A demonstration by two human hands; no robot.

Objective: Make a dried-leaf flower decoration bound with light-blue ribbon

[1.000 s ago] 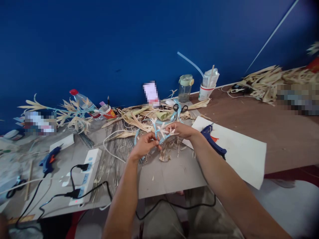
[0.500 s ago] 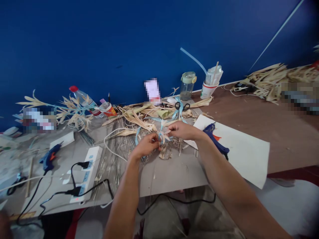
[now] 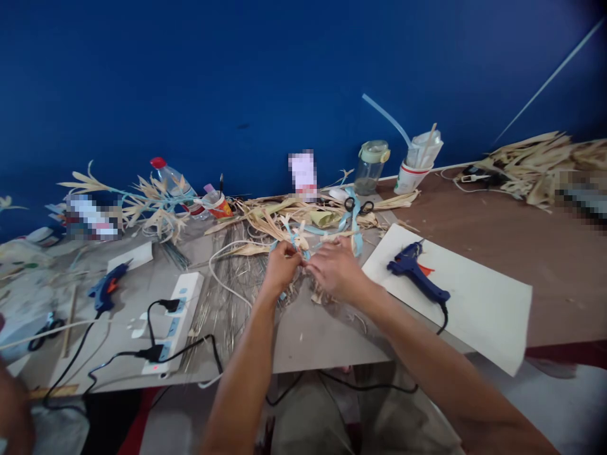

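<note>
My left hand [image 3: 283,266] is closed in a pinch on a small dried corn-husk flower [image 3: 294,235] with pale petals and light-blue strip around its base. My right hand [image 3: 334,265] is closed too, its fingertips meeting the left ones just below the petals. Whatever lies between the right fingers is hidden. Behind the right hand a light-blue ribbon [image 3: 356,222] hangs by black-handled scissors [image 3: 366,206]. Curled husk scraps [image 3: 318,293] lie under the hands.
A blue glue gun [image 3: 417,272] rests on a white board [image 3: 478,303] at right; another glue gun [image 3: 108,287] lies left. A power strip [image 3: 187,297] with black cords and thin wires [image 3: 232,284] are left of my hands. Along the wall stand a bottle [image 3: 372,167] and paper cup [image 3: 411,177].
My right hand has turned over and moved its fingertips down to the flower's base, beside my left fingers. The flower tilts more to the left. The view has shifted slightly left.
</note>
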